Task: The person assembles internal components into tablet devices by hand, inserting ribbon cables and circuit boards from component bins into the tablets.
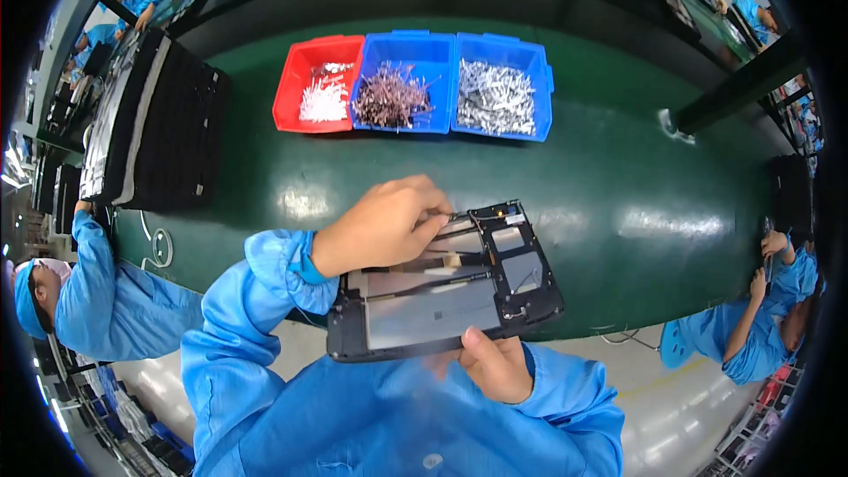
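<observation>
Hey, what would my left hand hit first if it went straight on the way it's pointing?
Probably the opened black device: your left hand's fingertips are at its far edge, though exact depth is unclear.

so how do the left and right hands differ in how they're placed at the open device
The left hand reaches across the open device, while the right hand holds its near edge. The left hand's fingers bend down by the far edge; the right hand's thumb presses on top, its other fingers mostly hidden. Both hands are bare, in blue sleeves.
</observation>
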### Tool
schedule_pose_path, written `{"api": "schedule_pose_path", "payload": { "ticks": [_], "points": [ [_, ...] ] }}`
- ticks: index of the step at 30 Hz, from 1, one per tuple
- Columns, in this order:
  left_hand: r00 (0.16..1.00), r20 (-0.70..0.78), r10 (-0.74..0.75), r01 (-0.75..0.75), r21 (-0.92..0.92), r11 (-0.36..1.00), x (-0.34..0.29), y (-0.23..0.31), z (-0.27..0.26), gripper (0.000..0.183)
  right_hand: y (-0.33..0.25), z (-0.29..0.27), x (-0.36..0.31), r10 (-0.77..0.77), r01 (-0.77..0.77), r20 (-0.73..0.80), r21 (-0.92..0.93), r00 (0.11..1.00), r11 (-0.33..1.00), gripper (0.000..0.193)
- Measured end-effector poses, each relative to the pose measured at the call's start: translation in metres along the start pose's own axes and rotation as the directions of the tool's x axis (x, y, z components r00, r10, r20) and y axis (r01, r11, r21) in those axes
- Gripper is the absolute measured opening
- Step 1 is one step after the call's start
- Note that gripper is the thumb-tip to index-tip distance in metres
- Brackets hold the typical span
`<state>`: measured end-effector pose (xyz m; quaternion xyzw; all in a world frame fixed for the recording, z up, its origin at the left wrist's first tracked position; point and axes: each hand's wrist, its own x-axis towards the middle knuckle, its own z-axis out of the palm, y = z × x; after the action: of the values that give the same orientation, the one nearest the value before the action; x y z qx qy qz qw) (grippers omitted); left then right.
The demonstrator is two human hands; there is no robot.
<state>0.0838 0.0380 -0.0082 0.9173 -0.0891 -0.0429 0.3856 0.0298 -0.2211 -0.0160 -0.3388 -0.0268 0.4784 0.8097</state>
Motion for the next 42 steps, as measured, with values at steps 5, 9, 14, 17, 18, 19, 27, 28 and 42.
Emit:
{"api": "schedule_pose_path", "payload": {
  "ticks": [5, 9, 14, 17, 18, 19, 27, 28, 42],
  "points": [
    [0.997, -0.075, 0.026, -0.025, 0.006, 1.0, -0.003, 0.004, 0.005, 0.023, -0.011, 0.009, 0.005, 0.071, -0.071, 0.01, -0.029, 0.997, 0.997, 0.035],
    [0.994, -0.067, 0.082, -0.078, 0.049, 0.996, 0.0, 0.008, 0.002, 0.028, -0.016, 0.012, 0.006, 0.081, -0.081, -0.01, -0.039, 0.997, 0.996, 0.035],
    [0.997, -0.017, 0.076, -0.075, 0.079, 0.994, -0.003, 0.007, 0.0, 0.031, -0.016, 0.014, 0.009, 0.082, -0.082, -0.011, -0.036, 0.997, 0.996, 0.033],
    [0.996, -0.023, 0.088, -0.086, 0.074, 0.994, -0.003, 0.006, 0.0, 0.031, -0.016, 0.016, 0.009, 0.082, -0.084, -0.029, -0.046, 0.996, 0.995, 0.032],
    [0.995, -0.025, 0.098, -0.096, 0.095, 0.991, -0.003, 0.007, 0.0, 0.031, -0.017, 0.017, 0.01, 0.088, -0.09, -0.038, -0.057, 0.995, 0.994, 0.031],
    [0.994, -0.027, 0.108, -0.105, 0.117, 0.988, -0.002, 0.007, -0.001, 0.032, -0.018, 0.017, 0.01, 0.085, -0.088, -0.038, -0.058, 0.996, 0.994, 0.031],
    [0.991, -0.047, 0.126, -0.12, 0.117, 0.986, 0.006, 0.006, 0.003, 0.032, -0.029, 0.011, 0.007, 0.075, -0.079, -0.183, -0.019, 0.98, 0.997, 0.029],
    [0.988, -0.113, 0.103, -0.096, 0.069, 0.993, 0.002, 0.003, 0.003, 0.031, -0.034, 0.005, 0.008, 0.056, -0.064, -0.193, -0.031, 0.98, 0.997, 0.029],
    [0.98, 0.179, 0.09, -0.135, 0.256, 0.957, -0.074, 0.043, 0.032, 0.109, -0.085, -0.076, 0.0, -0.149, -0.117, -0.47, -0.492, 0.87, 0.863, 0.045]
  ]
}}
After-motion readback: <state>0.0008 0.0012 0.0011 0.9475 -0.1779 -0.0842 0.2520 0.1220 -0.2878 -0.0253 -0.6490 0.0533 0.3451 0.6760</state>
